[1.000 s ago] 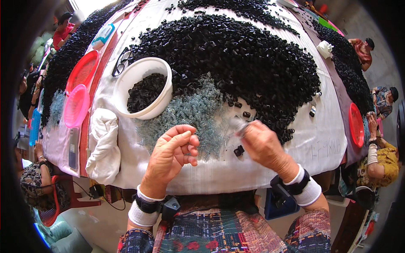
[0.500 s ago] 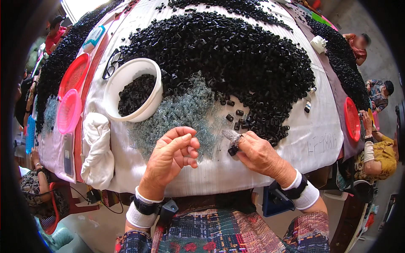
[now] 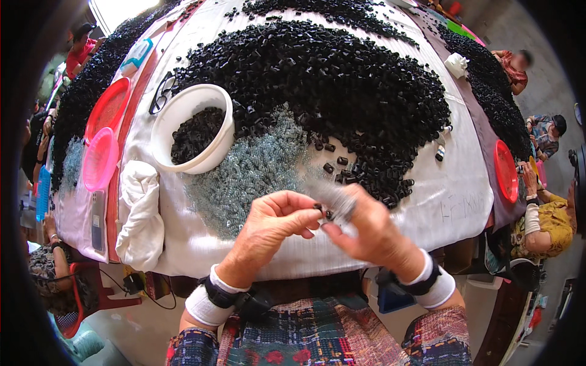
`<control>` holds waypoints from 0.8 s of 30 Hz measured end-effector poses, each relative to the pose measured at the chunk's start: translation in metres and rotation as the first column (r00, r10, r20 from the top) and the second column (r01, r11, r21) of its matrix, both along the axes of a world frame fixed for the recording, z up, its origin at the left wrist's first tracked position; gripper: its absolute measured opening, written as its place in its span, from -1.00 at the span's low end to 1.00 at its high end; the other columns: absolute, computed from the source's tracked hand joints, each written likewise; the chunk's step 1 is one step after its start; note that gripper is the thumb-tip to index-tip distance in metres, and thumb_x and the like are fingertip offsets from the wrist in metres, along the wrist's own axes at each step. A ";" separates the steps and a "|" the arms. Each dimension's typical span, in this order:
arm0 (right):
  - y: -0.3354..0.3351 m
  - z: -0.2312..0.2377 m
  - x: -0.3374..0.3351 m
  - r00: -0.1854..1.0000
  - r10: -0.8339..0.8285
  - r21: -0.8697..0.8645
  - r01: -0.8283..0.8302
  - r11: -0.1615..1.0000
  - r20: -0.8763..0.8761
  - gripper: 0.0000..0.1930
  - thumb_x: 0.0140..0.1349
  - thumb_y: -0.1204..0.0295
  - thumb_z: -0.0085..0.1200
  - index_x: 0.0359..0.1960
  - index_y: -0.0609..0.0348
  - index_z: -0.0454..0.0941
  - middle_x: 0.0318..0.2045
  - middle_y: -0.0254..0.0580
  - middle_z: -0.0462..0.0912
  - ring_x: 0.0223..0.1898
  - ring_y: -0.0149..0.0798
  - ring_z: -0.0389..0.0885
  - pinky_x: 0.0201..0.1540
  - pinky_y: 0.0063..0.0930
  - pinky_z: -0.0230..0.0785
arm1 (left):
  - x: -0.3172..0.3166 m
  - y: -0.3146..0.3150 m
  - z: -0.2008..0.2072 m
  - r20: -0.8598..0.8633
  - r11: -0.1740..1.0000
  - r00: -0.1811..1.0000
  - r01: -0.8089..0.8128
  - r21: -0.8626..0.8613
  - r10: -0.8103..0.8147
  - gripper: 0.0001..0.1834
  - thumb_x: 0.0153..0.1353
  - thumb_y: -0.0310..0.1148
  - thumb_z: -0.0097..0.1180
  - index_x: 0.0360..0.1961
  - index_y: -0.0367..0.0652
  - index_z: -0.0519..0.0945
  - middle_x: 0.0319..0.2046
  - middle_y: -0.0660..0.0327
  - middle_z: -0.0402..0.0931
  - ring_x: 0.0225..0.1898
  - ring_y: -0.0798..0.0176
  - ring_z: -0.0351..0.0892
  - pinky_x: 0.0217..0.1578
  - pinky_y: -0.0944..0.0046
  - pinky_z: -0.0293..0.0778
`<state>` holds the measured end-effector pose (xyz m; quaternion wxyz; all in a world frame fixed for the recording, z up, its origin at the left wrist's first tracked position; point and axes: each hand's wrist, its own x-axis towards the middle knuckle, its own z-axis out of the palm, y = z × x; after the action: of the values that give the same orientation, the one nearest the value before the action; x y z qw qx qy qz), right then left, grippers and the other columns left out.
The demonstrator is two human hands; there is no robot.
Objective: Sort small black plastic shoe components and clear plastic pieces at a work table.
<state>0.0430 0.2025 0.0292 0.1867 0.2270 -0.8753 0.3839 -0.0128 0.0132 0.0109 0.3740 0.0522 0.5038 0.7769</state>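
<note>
My left hand (image 3: 268, 229) is at the near side of the table, thumb and fingertips pinched on a small black plastic part (image 3: 317, 207). Close against it is my right hand (image 3: 375, 229), smeared by motion. A grey wrapping (image 3: 336, 198) covers its forefinger. Another small dark piece (image 3: 329, 215) shows between the two hands; which hand bears it I cannot tell. Just beyond my left hand spreads a heap of small clear bluish coils (image 3: 250, 174) that look like springs. Behind it lies a large pile of black plastic parts (image 3: 329, 79), with loose ones reaching toward my right hand.
Left of the coils stands a white bowl (image 3: 160, 137) of black parts, with eyeglasses (image 3: 162, 91) behind it. A white cloth (image 3: 139, 213) lies nearer. Farther left are red (image 3: 108, 110) and pink baskets (image 3: 101, 158) and a phone (image 3: 98, 219). Other people sit at both sides.
My hands have come together, the left moving right and its fingers closing on a small black part. The right hand's fingers have blurred with movement.
</note>
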 end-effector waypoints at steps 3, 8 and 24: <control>0.035 -0.002 -0.003 0.960 -0.266 -0.155 0.277 0.948 0.086 -0.66 0.07 0.70 0.09 -0.07 0.30 0.50 -0.42 -0.08 0.57 -0.45 -0.22 0.62 -0.47 -0.44 0.46 | -0.007 -0.011 -0.001 0.140 0.988 0.983 -0.130 0.079 0.119 -0.82 0.20 -0.52 0.10 -0.15 -0.30 0.53 -0.33 0.09 0.60 -0.39 0.32 0.62 -0.37 0.34 0.58; 0.063 -0.022 0.008 0.962 -0.245 0.253 0.209 0.945 0.121 -0.68 0.06 0.71 0.05 -0.10 0.31 0.50 -0.43 -0.10 0.56 -0.40 -0.18 0.58 -0.33 -0.43 0.46 | -0.012 -0.025 -0.006 0.163 0.977 0.973 -0.180 0.111 0.161 -0.78 0.21 -0.53 0.07 -0.10 -0.31 0.52 -0.29 0.08 0.59 -0.37 0.32 0.62 -0.36 0.33 0.60; 0.046 -0.040 -0.020 0.995 -0.087 0.623 0.100 0.775 -0.051 -0.85 0.01 0.51 0.02 -0.34 0.16 0.49 -0.48 -0.26 0.42 -0.37 -0.21 0.42 -0.31 -0.37 0.25 | -0.007 -0.030 -0.014 0.177 0.988 0.983 -0.074 0.137 0.049 -0.72 0.18 -0.50 0.18 -0.06 -0.30 0.55 -0.24 0.11 0.61 -0.31 0.34 0.60 -0.30 0.36 0.57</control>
<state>0.0226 0.2483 -0.0112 0.1284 0.2361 -0.9613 0.0601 -0.0201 -0.0167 -0.0031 0.3875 -0.0044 0.4139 0.8237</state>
